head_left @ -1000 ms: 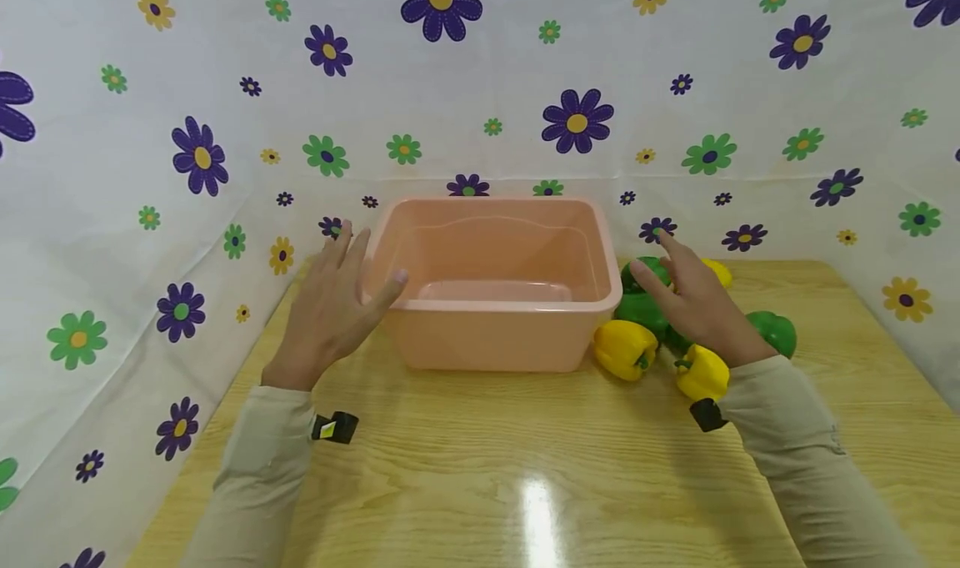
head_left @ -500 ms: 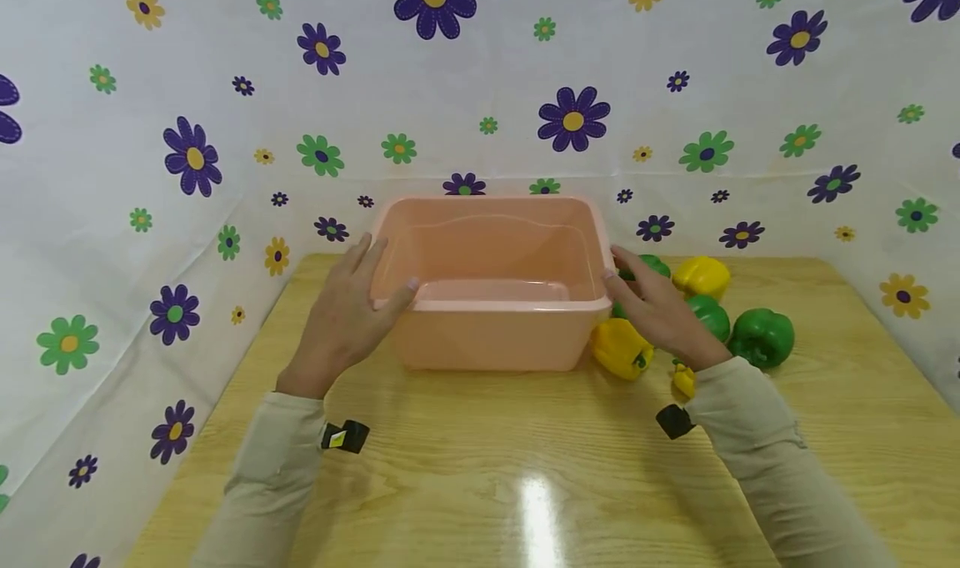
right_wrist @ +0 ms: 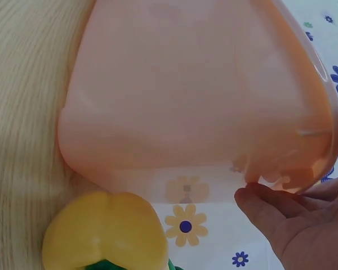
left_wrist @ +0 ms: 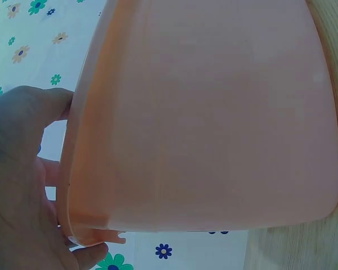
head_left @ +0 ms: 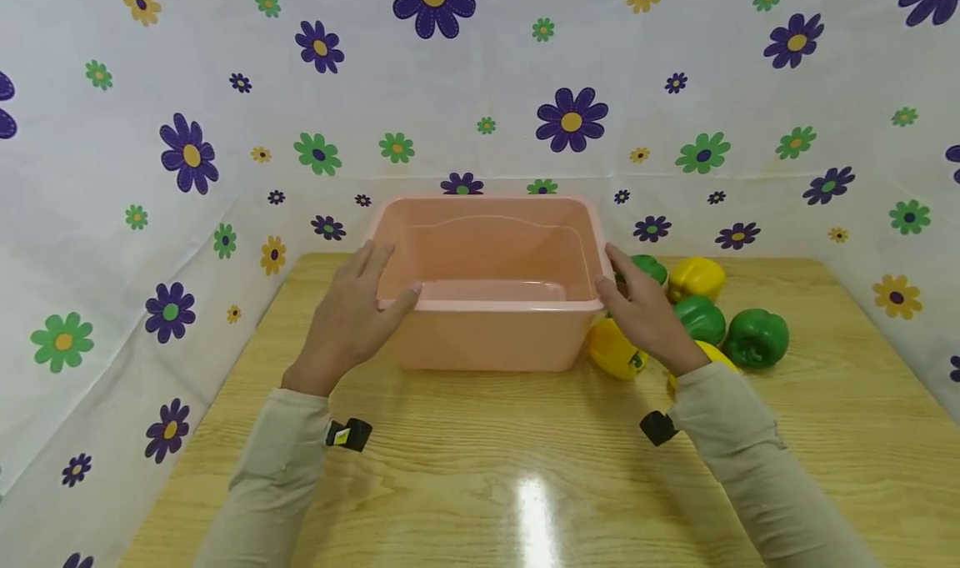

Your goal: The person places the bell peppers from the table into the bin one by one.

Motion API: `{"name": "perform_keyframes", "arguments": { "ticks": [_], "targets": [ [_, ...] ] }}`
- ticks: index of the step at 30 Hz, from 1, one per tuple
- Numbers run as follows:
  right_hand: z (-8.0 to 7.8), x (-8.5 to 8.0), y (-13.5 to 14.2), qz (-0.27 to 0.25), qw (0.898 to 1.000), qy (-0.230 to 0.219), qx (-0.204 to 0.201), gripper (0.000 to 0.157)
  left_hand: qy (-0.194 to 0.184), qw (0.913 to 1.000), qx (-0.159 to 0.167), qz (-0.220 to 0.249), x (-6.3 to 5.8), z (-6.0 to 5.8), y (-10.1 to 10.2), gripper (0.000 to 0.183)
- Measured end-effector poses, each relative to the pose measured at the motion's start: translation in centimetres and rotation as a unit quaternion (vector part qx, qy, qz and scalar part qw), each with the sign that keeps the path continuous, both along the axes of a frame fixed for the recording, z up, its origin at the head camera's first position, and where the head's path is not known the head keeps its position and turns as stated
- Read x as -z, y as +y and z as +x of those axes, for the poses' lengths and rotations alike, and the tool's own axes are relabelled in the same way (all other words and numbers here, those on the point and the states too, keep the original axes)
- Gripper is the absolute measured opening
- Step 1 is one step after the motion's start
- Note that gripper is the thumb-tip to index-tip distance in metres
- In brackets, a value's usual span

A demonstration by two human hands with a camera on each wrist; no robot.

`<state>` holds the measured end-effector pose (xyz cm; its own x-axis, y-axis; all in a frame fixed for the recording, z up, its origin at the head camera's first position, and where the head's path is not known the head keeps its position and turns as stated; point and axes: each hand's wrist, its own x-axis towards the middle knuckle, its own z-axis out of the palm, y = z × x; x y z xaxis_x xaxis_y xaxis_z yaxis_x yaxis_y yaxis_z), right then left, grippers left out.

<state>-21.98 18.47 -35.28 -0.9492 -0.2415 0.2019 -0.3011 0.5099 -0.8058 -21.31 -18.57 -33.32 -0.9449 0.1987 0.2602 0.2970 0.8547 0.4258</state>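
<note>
A pink plastic basin (head_left: 487,334) stands on the wooden table, its open top facing up. My left hand (head_left: 345,318) holds the basin's left rim near the front corner; in the left wrist view the thumb touches the rim and a fingertip (left_wrist: 92,256) shows beneath it. On the opposite side my right hand (head_left: 648,314) holds the right rim, and in the right wrist view its fingertips (right_wrist: 248,194) reach below the lip. A yellow bell pepper (head_left: 615,349) lies close by the basin's right side, partly below my right hand.
Right of the basin sit more bell peppers: a green one (head_left: 757,338), another green one (head_left: 701,319), a yellow one (head_left: 697,279) at the back and a green one (head_left: 649,269) behind my hand. A flowered cloth (head_left: 480,67) hangs behind the table (head_left: 450,468).
My right hand has moved left from above the peppers to the basin's right rim. My left hand has shifted slightly right and down onto the left rim. The basin stays in place.
</note>
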Motion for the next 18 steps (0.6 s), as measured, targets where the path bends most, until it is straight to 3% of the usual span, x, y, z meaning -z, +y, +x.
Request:
{"name": "perform_keyframes", "arguments": {
  "ticks": [7,18],
  "targets": [
    [0.0,0.3,-0.5,0.022,1.000,0.014,0.016,0.066,0.001,0.9999,0.000,-0.014,0.0,-0.2,-0.3,0.076],
    [0.0,0.1,-0.7,0.018,1.000,0.000,0.021,0.066,0.050,0.9960,0.016,-0.072,-0.8,-0.2,1.2,0.090]
  ]
}}
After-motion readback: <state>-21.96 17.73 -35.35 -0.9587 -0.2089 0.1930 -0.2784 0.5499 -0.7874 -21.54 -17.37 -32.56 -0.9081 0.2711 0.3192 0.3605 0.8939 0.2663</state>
